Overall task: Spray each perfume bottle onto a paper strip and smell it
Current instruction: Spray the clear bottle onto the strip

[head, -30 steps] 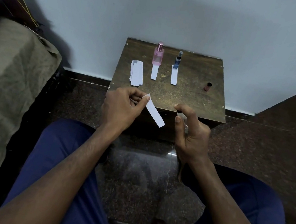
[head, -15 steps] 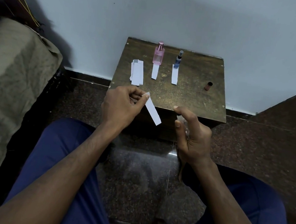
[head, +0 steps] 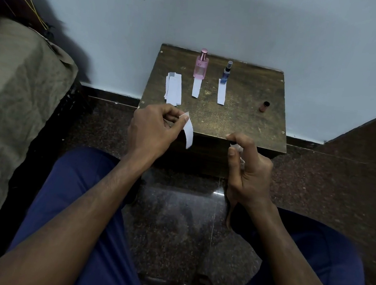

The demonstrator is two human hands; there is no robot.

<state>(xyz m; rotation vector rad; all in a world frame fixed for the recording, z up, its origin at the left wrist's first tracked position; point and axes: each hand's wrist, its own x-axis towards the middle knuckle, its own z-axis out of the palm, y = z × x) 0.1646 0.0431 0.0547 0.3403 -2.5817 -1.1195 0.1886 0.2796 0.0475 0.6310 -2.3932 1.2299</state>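
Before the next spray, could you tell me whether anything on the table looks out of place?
Mostly tidy: the pink bottle and blue bottle stand upright, each with a strip in front. The one stray item is a small brown cap lying on its side alone near the table's right edge. No spills visible.

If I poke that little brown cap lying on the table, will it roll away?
Probably yes. The brown cap looks round like a tube and lies on its side, so a poke could roll it. It seems small and light, so it would likely move easily. Nothing on the table sits near enough to stop it.
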